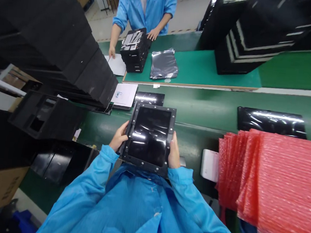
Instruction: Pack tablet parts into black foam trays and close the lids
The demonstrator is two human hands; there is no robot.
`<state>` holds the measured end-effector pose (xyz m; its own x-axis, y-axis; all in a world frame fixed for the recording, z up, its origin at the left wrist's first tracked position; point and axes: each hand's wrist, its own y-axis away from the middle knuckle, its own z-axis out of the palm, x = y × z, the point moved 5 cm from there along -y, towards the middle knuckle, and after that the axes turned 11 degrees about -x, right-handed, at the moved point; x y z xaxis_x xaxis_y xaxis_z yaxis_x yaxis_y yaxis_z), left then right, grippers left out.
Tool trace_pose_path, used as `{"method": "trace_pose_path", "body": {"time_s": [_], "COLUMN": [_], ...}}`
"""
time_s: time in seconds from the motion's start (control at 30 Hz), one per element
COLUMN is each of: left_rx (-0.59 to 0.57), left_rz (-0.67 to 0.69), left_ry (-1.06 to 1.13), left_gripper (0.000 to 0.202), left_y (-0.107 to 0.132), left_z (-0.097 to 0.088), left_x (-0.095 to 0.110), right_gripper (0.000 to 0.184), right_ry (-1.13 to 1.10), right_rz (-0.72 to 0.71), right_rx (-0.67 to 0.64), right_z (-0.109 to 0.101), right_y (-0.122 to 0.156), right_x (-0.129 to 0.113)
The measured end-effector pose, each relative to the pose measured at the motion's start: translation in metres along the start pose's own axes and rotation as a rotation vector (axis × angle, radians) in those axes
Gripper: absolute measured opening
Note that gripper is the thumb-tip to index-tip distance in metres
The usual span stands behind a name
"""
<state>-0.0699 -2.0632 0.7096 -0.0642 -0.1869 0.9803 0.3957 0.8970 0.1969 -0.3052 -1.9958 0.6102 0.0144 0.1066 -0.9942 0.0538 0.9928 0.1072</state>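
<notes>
Between my two hands is a black framed panel [149, 136] with a glossy dark screen and small light round spots along its frame. My left hand [119, 137] grips its left edge, thumb on the near side. At the right edge, my right hand [174, 152] is closed on the frame, its fingers partly hidden beneath. The panel is held close to my body, at the near side of the green table [197, 134]. Just beyond it lies a dark glossy sheet [150, 98], beside white paper [124, 94] on a dark stack.
Tall black foam trays [76, 51] tower at my left. Red bubble-wrap bags [283, 175] pile up at my right, near a white box [210, 165] and a black glossy panel [272, 122]. Across the table, a person in blue [146, 7] handles a black stack [135, 51] near silvery bags [164, 64].
</notes>
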Motion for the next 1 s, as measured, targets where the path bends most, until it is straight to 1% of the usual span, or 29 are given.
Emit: {"method": "trace_pose_path", "body": {"time_s": [0.03, 0.1, 0.17, 0.2, 0.27, 0.3, 0.33, 0.37, 0.43, 0.5, 0.53, 0.57, 0.6, 0.67, 0.73, 0.77, 0.8, 0.83, 0.87, 0.93, 0.97, 1.0], "left_rx": [0.003, 0.009, 0.022, 0.033, 0.063, 0.080, 0.095, 0.108, 0.129, 0.145, 0.154, 0.156, 0.151, 0.127, 0.097, 0.073, 0.028, -0.040, -0.128, -0.304, -0.354, -0.354], "left_rz": [0.002, 0.012, -0.001, -0.026, -0.087, -0.106, -0.110, -0.101, -0.077, -0.086, -0.097, -0.110, -0.121, -0.126, -0.072, -0.034, -0.008, 0.000, -0.013, -0.074, -0.098, -0.105], "left_ry": [0.018, 0.044, 0.055, 0.049, 0.001, -0.038, -0.080, -0.120, -0.180, -0.216, -0.232, -0.251, -0.273, -0.345, -0.425, -0.429, -0.372, -0.265, -0.133, 0.144, 0.252, 0.325], "left_gripper": [0.080, 0.078, 0.075, 0.073, 0.071, 0.072, 0.073, 0.074, 0.073, 0.071, 0.071, 0.072, 0.073, 0.080, 0.093, 0.101, 0.106, 0.106, 0.101, 0.084, 0.078, 0.074], "left_y": [-0.002, -0.004, -0.004, -0.003, -0.001, 0.000, 0.001, 0.002, 0.003, 0.003, 0.003, 0.003, 0.003, 0.005, 0.008, 0.010, 0.012, 0.015, 0.018, 0.029, 0.037, 0.047], "left_z": [0.002, 0.005, 0.006, 0.006, 0.008, 0.010, 0.012, 0.015, 0.019, 0.022, 0.022, 0.022, 0.022, 0.019, 0.012, 0.005, -0.002, -0.011, -0.021, -0.047, -0.064, -0.087], "left_x": [-0.010, -0.022, -0.029, -0.032, -0.039, -0.042, -0.044, -0.046, -0.049, -0.052, -0.054, -0.055, -0.055, -0.051, -0.039, -0.031, -0.025, -0.019, -0.014, -0.006, -0.002, 0.003], "right_gripper": [0.076, 0.081, 0.087, 0.085, 0.071, 0.063, 0.057, 0.054, 0.060, 0.064, 0.063, 0.062, 0.061, 0.052, 0.043, 0.041, 0.041, 0.042, 0.044, 0.058, 0.066, 0.074], "right_ry": [0.004, 0.073, 0.288, 0.431, 0.680, 0.747, 0.760, 0.715, 0.478, 0.150, 0.022, -0.044, -0.040, 0.099, 0.247, 0.289, 0.305, 0.299, 0.273, 0.180, 0.131, 0.093], "right_rz": [0.016, 0.037, 0.021, 0.017, 0.039, 0.059, 0.075, 0.085, 0.101, 0.133, 0.151, 0.164, 0.169, 0.162, 0.136, 0.125, 0.118, 0.117, 0.112, 0.093, 0.085, 0.081], "right_rx": [0.004, -0.025, -0.054, -0.056, -0.067, -0.083, -0.107, -0.128, -0.137, -0.130, -0.132, -0.134, -0.135, -0.115, -0.061, -0.033, -0.006, -0.001, -0.005, -0.056, -0.104, -0.157], "right_z": [0.002, 0.002, -0.001, -0.003, -0.003, -0.001, 0.000, 0.001, 0.001, 0.000, 0.000, 0.001, 0.004, 0.010, 0.019, 0.026, 0.034, 0.044, 0.057, 0.091, 0.112, 0.135], "right_y": [0.000, -0.001, 0.003, 0.008, 0.021, 0.029, 0.035, 0.040, 0.042, 0.035, 0.028, 0.021, 0.014, 0.004, 0.004, 0.008, 0.014, 0.020, 0.026, 0.030, 0.026, 0.017], "right_x": [-0.004, -0.015, -0.031, -0.040, -0.057, -0.064, -0.069, -0.073, -0.076, -0.076, -0.077, -0.079, -0.084, -0.099, -0.117, -0.125, -0.132, -0.137, -0.140, -0.141, -0.138, -0.134]}}
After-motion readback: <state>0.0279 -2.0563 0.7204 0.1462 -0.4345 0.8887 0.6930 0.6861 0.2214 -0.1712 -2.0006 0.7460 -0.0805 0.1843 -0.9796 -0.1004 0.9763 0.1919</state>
